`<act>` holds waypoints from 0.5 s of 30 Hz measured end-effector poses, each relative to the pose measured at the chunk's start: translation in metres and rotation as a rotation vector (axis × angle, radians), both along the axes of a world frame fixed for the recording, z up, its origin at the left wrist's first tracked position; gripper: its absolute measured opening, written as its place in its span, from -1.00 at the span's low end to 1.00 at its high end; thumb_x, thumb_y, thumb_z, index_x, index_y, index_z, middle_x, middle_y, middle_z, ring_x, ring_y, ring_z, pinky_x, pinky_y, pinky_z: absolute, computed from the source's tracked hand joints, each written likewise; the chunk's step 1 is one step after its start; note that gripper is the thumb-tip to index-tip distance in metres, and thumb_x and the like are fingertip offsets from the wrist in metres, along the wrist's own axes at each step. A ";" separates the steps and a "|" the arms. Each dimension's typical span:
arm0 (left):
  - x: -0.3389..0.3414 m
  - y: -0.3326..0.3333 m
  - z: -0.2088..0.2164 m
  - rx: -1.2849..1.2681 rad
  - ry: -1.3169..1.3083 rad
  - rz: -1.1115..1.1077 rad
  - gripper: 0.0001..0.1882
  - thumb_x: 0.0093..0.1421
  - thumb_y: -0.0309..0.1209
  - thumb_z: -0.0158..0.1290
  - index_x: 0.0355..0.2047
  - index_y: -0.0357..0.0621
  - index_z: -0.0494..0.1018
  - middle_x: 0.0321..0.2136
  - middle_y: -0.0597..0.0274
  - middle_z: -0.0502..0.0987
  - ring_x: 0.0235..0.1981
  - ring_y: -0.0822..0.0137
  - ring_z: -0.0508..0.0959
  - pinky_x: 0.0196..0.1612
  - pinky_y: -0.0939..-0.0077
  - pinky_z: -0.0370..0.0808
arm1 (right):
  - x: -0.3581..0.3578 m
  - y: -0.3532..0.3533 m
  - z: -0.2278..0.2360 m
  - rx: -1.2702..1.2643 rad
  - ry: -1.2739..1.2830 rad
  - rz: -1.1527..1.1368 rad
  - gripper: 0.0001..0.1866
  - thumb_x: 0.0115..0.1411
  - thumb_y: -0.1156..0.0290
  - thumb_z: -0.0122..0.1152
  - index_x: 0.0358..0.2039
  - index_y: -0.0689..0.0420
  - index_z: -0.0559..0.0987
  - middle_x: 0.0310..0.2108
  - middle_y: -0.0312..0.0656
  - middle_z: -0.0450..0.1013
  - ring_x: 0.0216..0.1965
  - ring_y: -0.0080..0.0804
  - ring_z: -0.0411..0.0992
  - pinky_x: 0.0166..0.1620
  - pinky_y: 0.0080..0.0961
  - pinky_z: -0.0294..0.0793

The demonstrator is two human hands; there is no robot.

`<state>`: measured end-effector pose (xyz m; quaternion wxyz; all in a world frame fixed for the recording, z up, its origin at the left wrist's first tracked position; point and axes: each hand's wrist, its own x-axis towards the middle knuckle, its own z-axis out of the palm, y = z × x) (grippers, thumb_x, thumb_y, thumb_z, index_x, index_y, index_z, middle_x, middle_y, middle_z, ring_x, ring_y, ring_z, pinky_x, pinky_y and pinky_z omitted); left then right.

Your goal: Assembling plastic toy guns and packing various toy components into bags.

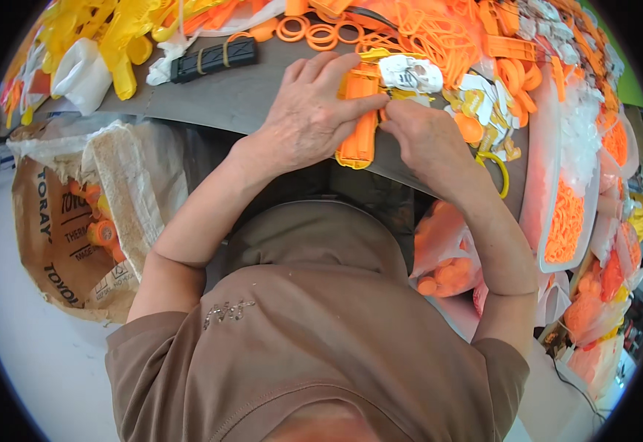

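Observation:
My left hand (303,118) lies over a long orange plastic housing (359,140) near the table's front edge, its fingers wrapped round the far end. The housing has ridges and a yellow rim at its near end. My right hand (426,140) is closed in a pinch against the housing's right side; whatever its fingertips hold is hidden. Just beyond the fingers lies a white plastic part (411,74) with a small mechanism in it, and yellow pieces show beneath. Yellow-handled scissors (499,171) rest right of my right hand.
A black rectangular block with bands (214,60) lies at the left on the grey table (189,96). Orange rings (321,35), orange bands and small parts are heaped behind. A tub (566,228) holds orange pieces at right. A paper sack (64,236) stands at left.

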<state>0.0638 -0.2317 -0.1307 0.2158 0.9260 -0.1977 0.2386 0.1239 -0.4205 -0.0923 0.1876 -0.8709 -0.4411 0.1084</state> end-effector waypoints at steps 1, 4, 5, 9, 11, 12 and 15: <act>0.000 -0.001 0.001 0.011 -0.008 -0.004 -0.67 -0.02 -0.37 0.06 -0.18 0.20 0.53 -0.05 -0.01 0.32 -0.04 0.01 0.32 0.01 0.20 0.22 | -0.001 0.002 0.000 0.011 0.000 0.011 -0.87 0.11 0.46 0.06 -0.43 0.25 0.36 -0.49 0.03 0.35 -0.41 0.04 0.38 -0.38 -0.18 0.34; -0.001 -0.002 -0.002 -0.008 -0.026 0.008 -0.69 -0.02 -0.36 0.07 -0.20 0.18 0.54 -0.04 -0.01 0.32 -0.04 0.00 0.31 0.01 0.20 0.22 | -0.007 0.002 -0.003 0.065 0.106 -0.044 -0.88 0.13 0.47 0.03 -0.42 0.26 0.34 -0.49 0.04 0.35 -0.41 0.04 0.39 -0.40 -0.18 0.34; -0.001 -0.002 -0.004 -0.013 -0.036 0.008 -0.70 -0.03 -0.36 0.08 -0.23 0.17 0.55 -0.04 -0.01 0.31 -0.03 -0.01 0.31 0.01 0.19 0.22 | -0.009 0.000 -0.009 0.063 0.038 -0.033 -0.88 0.13 0.47 0.01 -0.41 0.26 0.34 -0.49 0.05 0.36 -0.41 0.04 0.39 -0.41 -0.17 0.34; -0.002 -0.001 -0.005 -0.019 -0.040 0.011 -0.68 -0.02 -0.37 0.07 -0.19 0.19 0.54 -0.02 -0.01 0.29 -0.02 -0.02 0.29 0.01 0.17 0.21 | -0.014 0.003 -0.007 -0.036 -0.074 -0.034 -0.90 0.15 0.49 -0.02 -0.40 0.27 0.33 -0.48 0.05 0.37 -0.41 0.03 0.40 -0.40 -0.17 0.36; -0.002 0.001 -0.005 -0.035 -0.082 -0.007 -0.64 -0.04 -0.37 0.12 -0.16 0.10 0.52 -0.07 -0.02 0.34 -0.04 0.00 0.33 -0.01 0.19 0.26 | -0.015 0.003 -0.005 -0.055 -0.076 -0.042 -0.91 0.15 0.50 -0.01 -0.38 0.26 0.34 -0.48 0.06 0.38 -0.40 0.03 0.41 -0.39 -0.18 0.37; 0.001 0.004 -0.002 -0.030 -0.089 -0.008 -0.64 -0.04 -0.37 0.12 -0.16 0.10 0.52 -0.07 -0.02 0.34 -0.04 0.00 0.33 -0.01 0.19 0.26 | -0.015 0.002 -0.006 -0.081 -0.074 -0.053 -0.91 0.15 0.50 -0.01 -0.36 0.25 0.36 -0.48 0.06 0.38 -0.39 0.02 0.41 -0.37 -0.19 0.38; 0.002 0.039 0.015 -0.191 -0.193 0.194 -0.58 -0.12 -0.33 0.22 -0.17 -0.07 0.50 -0.17 0.00 0.42 -0.11 0.03 0.39 -0.09 0.22 0.33 | -0.023 -0.006 -0.006 0.132 -0.041 -0.107 -0.84 0.14 0.51 0.02 -0.25 0.22 0.40 -0.46 0.04 0.38 -0.40 -0.01 0.42 -0.35 -0.23 0.40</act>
